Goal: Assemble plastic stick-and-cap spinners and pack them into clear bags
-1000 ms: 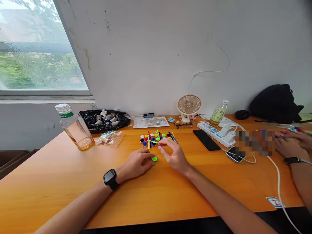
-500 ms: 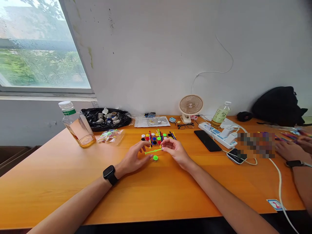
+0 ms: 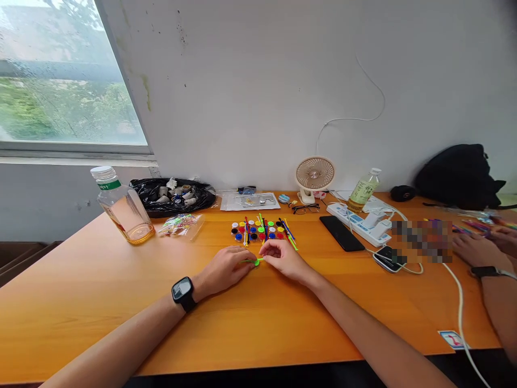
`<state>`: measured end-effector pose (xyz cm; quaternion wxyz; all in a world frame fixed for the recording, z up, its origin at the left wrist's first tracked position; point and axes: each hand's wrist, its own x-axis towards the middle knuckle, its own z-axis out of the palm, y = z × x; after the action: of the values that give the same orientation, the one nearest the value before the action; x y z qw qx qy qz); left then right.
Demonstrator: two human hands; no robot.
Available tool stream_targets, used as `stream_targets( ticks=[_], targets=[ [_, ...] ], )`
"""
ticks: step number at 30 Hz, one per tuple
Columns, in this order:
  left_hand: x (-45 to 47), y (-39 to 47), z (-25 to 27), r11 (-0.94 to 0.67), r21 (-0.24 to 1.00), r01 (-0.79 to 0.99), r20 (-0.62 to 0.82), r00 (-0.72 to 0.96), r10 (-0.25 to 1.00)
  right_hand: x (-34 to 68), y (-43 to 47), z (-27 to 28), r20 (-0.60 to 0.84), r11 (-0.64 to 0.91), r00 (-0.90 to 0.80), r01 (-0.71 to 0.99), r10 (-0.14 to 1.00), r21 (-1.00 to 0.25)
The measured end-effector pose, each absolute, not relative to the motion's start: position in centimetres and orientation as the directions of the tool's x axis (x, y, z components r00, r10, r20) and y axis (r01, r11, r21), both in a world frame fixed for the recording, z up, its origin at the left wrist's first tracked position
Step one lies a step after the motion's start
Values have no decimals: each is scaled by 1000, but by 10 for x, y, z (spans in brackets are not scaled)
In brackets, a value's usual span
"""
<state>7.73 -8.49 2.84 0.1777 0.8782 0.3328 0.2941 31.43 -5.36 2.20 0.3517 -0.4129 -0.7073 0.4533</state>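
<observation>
A thin bright green plastic stick [image 3: 260, 260] lies across a small round green disc [image 3: 257, 263] on the table. My right hand [image 3: 285, 258] pinches the stick's right end between thumb and fingertips. From the other side, my left hand [image 3: 226, 266] has its fingers drawn together over the stick's left end, touching the disc's edge. The fingers partly hide both pieces. Just beyond my hands sit several coloured discs [image 3: 254, 237] in rows, with thin coloured sticks [image 3: 290, 235] lying among and beside them.
A tilted-looking bottle [image 3: 131, 215], a clear bag of small parts [image 3: 181, 226] and a black plastic bag [image 3: 202, 196] are at left. A fan [image 3: 315, 173], black phone [image 3: 341, 233], power strip [image 3: 357, 222] and tea bottle [image 3: 363, 191] stand right. Another person's hand [image 3: 480, 252] works far right.
Both hands have come down and nearer together, lowering the green stick onto the green disc. My left fingers, apart before, have closed over the stick's left end.
</observation>
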Motion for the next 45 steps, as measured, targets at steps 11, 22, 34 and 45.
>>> stream_targets(
  ticks=[11, 22, 34, 45],
  targets=[
    [80, -87, 31, -752, 410, 516, 408, 633, 657, 311, -60, 25, 170, 329, -432, 326, 886, -886],
    [79, -91, 33, -751, 432, 500, 422, 624, 658, 320, -67, 46, 338, 468, -325, 618, 884, -631],
    [66, -89, 40, -659, 548, 514, 516, 412, 751, 312, -80, 57, 179, 260, -238, 375, 955, -890],
    [45, -62, 28, -558, 517, 649, 539, 260, 801, 323, -63, 45, 329, 364, -157, 370, 931, -855]
  ],
)
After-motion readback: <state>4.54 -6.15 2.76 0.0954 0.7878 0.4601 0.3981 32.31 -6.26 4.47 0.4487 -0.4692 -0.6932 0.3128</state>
